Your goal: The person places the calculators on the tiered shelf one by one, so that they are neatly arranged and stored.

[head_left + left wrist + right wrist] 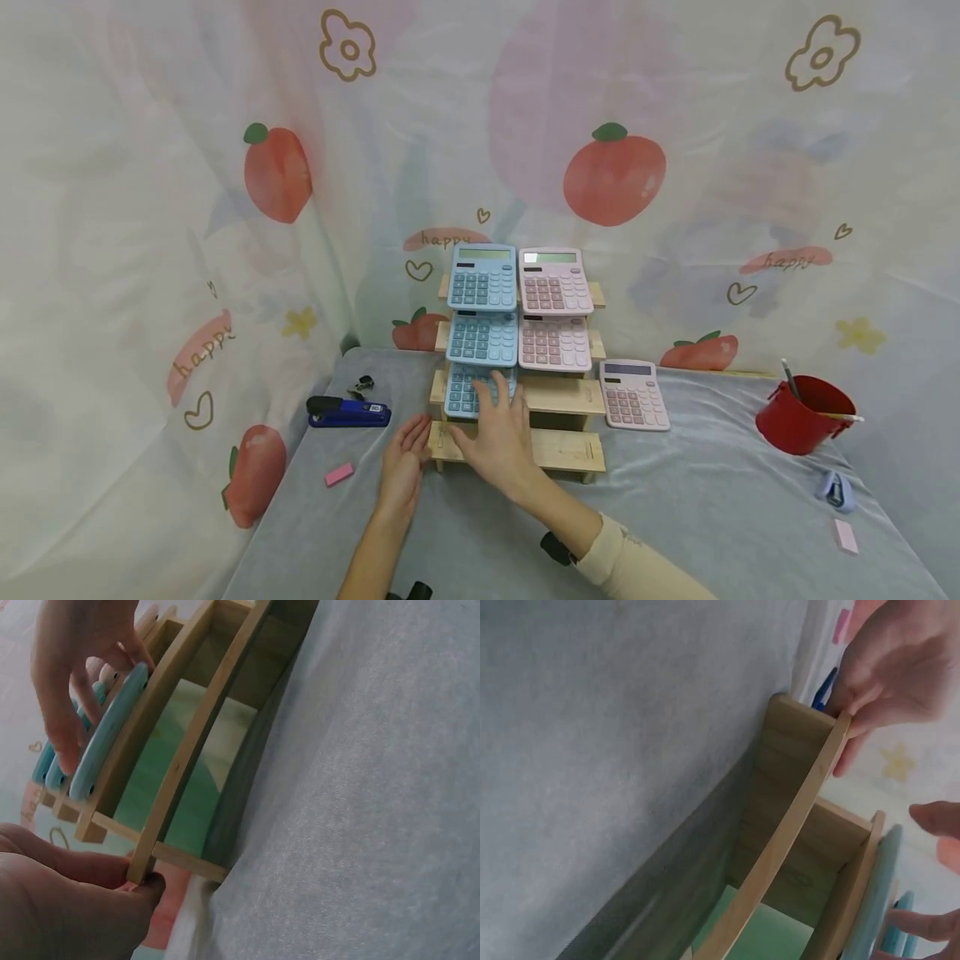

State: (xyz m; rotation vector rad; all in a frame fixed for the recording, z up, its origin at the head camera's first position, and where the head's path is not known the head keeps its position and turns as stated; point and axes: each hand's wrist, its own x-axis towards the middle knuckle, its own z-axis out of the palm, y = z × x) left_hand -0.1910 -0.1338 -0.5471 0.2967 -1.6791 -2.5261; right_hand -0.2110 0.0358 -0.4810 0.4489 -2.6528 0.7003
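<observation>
A stepped wooden rack [562,450] stands on the grey cloth. Three blue calculators sit on its left side and two pink ones [555,283] on its right. My right hand [498,437] reaches over the lower steps and grips the lowest blue calculator [461,396], fingers on its face. The left wrist view shows that hand [71,667] pinching the calculator's edge [112,724]. My left hand [405,467] lies with straight fingers against the left end of the rack's bottom step. Its thumb [146,889] touches the slat's corner [195,742]. In the right wrist view it [900,667] rests on the slat end [795,825].
A third pink calculator [633,393] lies on the cloth right of the rack. Left of it are a blue stapler [348,412], a binder clip [363,384] and a pink eraser [339,474]. A red cup [798,414] with pens stands far right, near a small lilac stapler [835,490].
</observation>
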